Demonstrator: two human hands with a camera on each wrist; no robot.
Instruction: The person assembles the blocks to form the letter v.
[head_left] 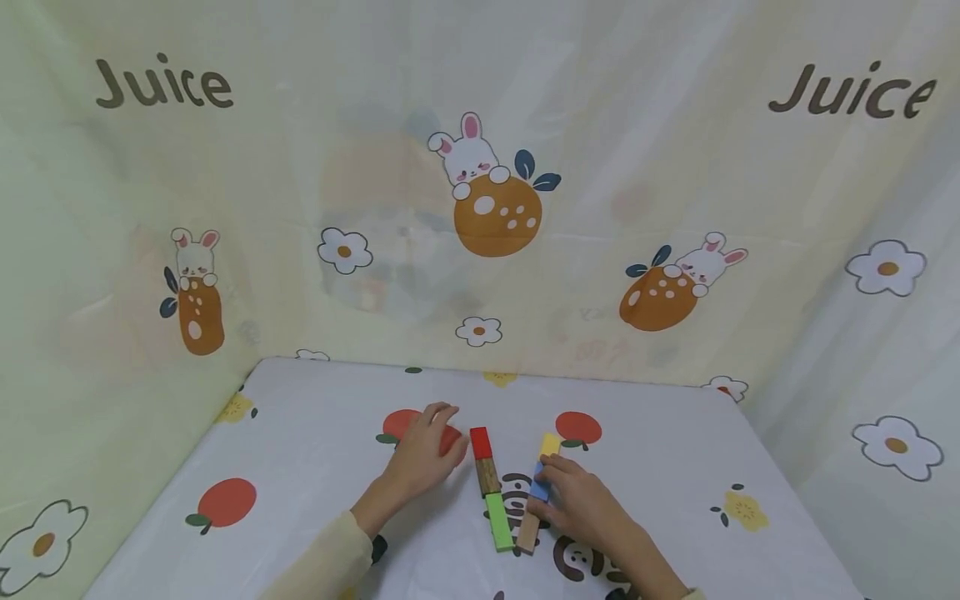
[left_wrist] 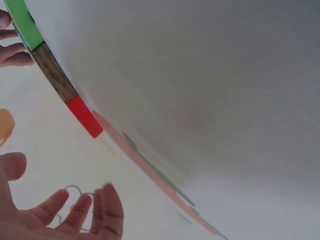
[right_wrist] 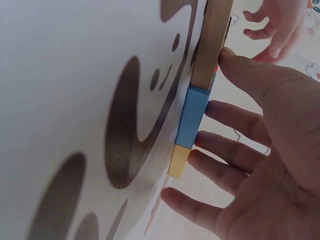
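Note:
Two rows of small wooden blocks lie on the table. In the head view, the left row runs from a red block (head_left: pixel 481 443) through a brown wood-grain block (head_left: pixel 487 477) to a green block (head_left: pixel 498 523), end to end. The right row holds a yellow block (head_left: pixel 550 445), a blue block (head_left: pixel 539 490) and a tan block (head_left: pixel 528 533). My right hand (head_left: pixel 581 500) rests its fingertips along this row, thumb by the tan block and fingers extended over the blue and yellow ones. My left hand (head_left: pixel 422 454) hovers left of the red block, fingers loosely bent and holding nothing.
A white tablecloth (head_left: pixel 315 467) printed with fruit, flowers and dark lettering covers the table. Patterned curtains (head_left: pixel 390 167) with rabbits and flowers hang behind and at both sides. The two block rows stand a narrow gap apart, closer together at the near end.

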